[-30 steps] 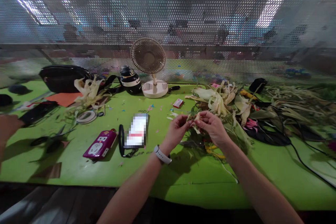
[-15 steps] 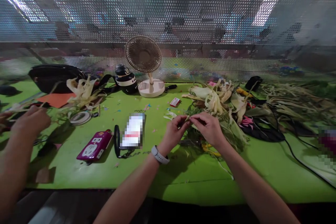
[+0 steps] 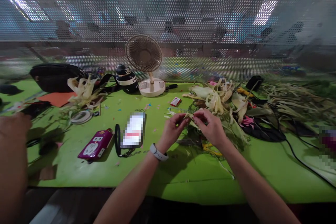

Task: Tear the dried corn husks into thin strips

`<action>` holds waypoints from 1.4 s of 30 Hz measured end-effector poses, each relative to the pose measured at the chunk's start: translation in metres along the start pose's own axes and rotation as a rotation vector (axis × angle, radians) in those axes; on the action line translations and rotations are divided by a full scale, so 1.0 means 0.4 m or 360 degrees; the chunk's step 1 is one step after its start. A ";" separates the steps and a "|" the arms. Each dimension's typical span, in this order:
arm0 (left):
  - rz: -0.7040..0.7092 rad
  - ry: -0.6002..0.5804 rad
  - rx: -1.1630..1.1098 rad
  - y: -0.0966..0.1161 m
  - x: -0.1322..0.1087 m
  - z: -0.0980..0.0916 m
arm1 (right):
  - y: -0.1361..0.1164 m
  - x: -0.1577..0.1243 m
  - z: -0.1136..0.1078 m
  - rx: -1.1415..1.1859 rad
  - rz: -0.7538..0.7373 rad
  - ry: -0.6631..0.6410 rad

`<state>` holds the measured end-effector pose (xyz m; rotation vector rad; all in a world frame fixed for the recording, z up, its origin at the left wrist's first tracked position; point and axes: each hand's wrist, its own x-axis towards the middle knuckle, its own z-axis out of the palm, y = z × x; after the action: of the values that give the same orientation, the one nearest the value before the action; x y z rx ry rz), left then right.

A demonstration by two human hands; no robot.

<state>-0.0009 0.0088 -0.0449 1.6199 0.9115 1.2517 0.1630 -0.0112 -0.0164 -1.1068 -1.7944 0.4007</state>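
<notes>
A small pale strip of corn husk (image 3: 189, 115) is pinched between the fingertips of both my hands. My left hand (image 3: 173, 130), with a light wristband (image 3: 158, 152) below it, grips the strip from the left. From the right, my right hand (image 3: 212, 128) holds its other end between thumb and fingers. Just behind the hands lies a heap of corn husks (image 3: 210, 98), pale and green. Yellow-handled scissors (image 3: 212, 150), partly covered by leaves, rest under my right hand.
Left of my hands are a phone (image 3: 133, 129) and a purple case (image 3: 96, 145). A fan (image 3: 151, 89), a black bottle (image 3: 127, 80) and a red-and-white box (image 3: 175, 102) stand farther back. Another person's hand (image 3: 15, 126) is at far left. A black cable (image 3: 301, 159) runs along the right.
My fingertips have moved slightly apart, and more of the husk strip shows between them. The other person's hand has shifted left and nearer.
</notes>
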 end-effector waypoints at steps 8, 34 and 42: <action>0.0124 0.0025 0.0245 -0.009 -0.007 0.009 | -0.002 -0.003 0.003 -0.0307 -0.0164 0.0119; 0.0207 -0.0746 0.0505 0.018 -0.019 0.012 | 0.045 0.023 -0.008 0.0500 0.0500 -0.0167; -0.0078 -0.0824 0.0120 0.030 -0.030 0.018 | 0.033 0.024 -0.010 0.0000 0.0136 0.0114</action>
<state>0.0038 -0.0078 -0.0383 1.8473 0.6689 0.7128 0.1720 0.0031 -0.0181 -1.1865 -1.6889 0.4069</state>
